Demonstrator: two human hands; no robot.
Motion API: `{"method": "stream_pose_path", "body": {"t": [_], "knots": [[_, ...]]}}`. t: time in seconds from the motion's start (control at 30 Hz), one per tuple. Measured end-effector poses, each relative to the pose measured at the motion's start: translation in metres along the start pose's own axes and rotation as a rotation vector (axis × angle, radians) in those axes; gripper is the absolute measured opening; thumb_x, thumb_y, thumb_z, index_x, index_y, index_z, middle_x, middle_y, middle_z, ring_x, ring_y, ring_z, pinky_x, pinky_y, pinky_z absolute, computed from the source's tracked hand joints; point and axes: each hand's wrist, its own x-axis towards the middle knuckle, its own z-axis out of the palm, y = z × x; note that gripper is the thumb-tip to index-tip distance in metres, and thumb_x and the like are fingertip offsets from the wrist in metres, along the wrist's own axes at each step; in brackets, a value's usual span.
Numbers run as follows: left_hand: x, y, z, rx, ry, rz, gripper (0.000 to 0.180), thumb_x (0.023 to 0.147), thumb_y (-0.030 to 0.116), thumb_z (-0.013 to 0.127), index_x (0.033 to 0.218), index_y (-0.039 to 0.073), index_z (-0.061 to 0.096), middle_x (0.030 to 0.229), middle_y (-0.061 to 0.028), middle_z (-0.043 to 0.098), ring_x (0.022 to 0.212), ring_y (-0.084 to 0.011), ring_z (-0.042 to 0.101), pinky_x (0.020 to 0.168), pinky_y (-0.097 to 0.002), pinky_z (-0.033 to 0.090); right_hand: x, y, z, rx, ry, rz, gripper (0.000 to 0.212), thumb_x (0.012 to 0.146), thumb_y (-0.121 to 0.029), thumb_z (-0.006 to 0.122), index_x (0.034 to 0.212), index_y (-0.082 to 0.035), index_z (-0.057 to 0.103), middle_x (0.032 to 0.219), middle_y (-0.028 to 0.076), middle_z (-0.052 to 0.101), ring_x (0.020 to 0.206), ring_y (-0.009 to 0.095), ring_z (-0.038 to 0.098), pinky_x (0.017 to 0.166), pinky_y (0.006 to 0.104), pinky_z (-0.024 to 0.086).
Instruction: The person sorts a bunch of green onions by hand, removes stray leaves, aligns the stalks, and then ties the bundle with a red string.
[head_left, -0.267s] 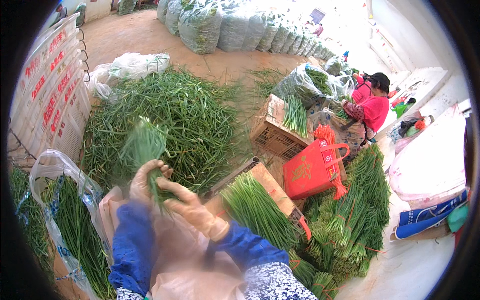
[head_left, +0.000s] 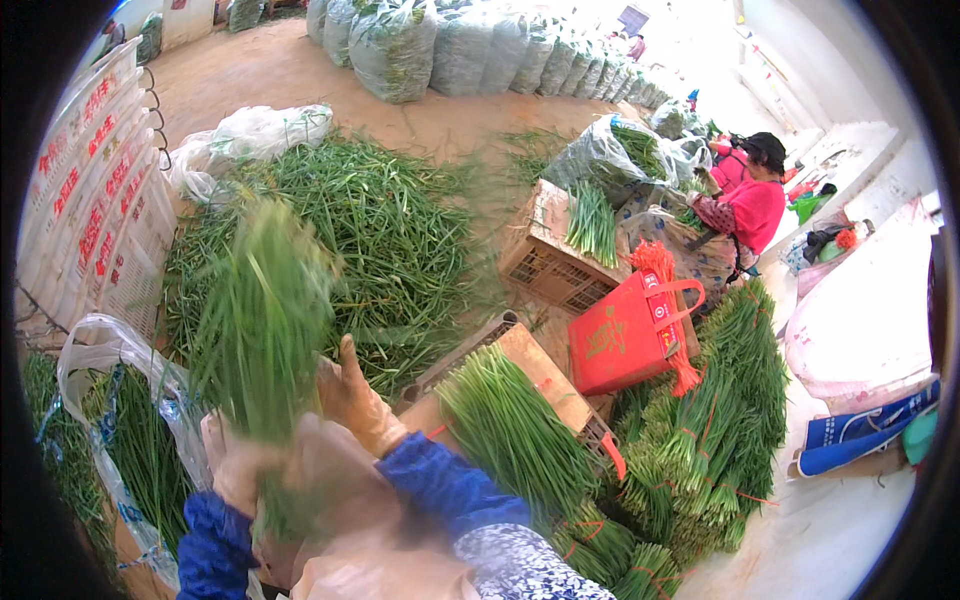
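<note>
A large bunch of garlic chives [head_left: 265, 310] stands upright in front of me, smeared by motion. My left hand [head_left: 240, 475], in a pale glove, is closed around its lower part, though blur hides the single fingers. Just right of the bunch is my right hand [head_left: 360, 400], also gloved, its thumb raised and apart from the fingers. Those fingertips reach the edge of the leaves; whether they touch is unclear. Beyond both hands spreads a heap of loose green leaves [head_left: 390, 240]. Nearer on the right, a sorted pile of chives [head_left: 515, 420] lies on a wooden board [head_left: 545, 375].
At left are a clear bag [head_left: 75, 350] of chives and stacked white crates [head_left: 95, 200]. Right of the board stand a red bag [head_left: 625, 345] and tied bundles [head_left: 725, 420]. A co-worker in pink [head_left: 750, 210] sits behind. Filled sacks [head_left: 395, 55] line the back.
The bunch has swung from leaning away to upright and closer, showing much more leaf. My left hand has dropped down and left. My right hand has come off the stalks, thumb lifted.
</note>
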Motion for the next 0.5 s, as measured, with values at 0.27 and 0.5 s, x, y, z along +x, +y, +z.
{"method": "stream_pose_path", "body": {"t": [0.27, 0.5], "knots": [[-0.145, -0.01, -0.023, -0.301, -0.138, -0.295, 0.028, 0.081, 0.013, 0.074, 0.106, 0.002, 0.072, 0.096, -0.01, 0.068, 0.092, -0.0182, 0.065, 0.086, -0.0325, 0.05, 0.032, -0.008, -0.002, -0.181, -0.048, -0.073, 0.062, 0.099, -0.051, 0.056, 0.14, -0.004, 0.056, 0.133, 0.011, 0.065, 0.114, 0.021, 0.064, 0.098, 0.0347, 0.052], [-0.164, 0.006, -0.033, -0.978, -0.006, -0.826, 0.038, 0.087, 0.03, 0.074, 0.107, -0.002, 0.073, 0.092, -0.0091, 0.068, 0.08, -0.0157, 0.062, 0.074, -0.0291, 0.048, 0.067, 0.002, -0.013, -0.347, 0.137, 0.124, 0.031, 0.099, -0.023, 0.061, 0.117, 0.001, 0.067, 0.102, 0.009, 0.071, 0.086, 0.019, 0.067, 0.073, 0.0321, 0.056]]}}
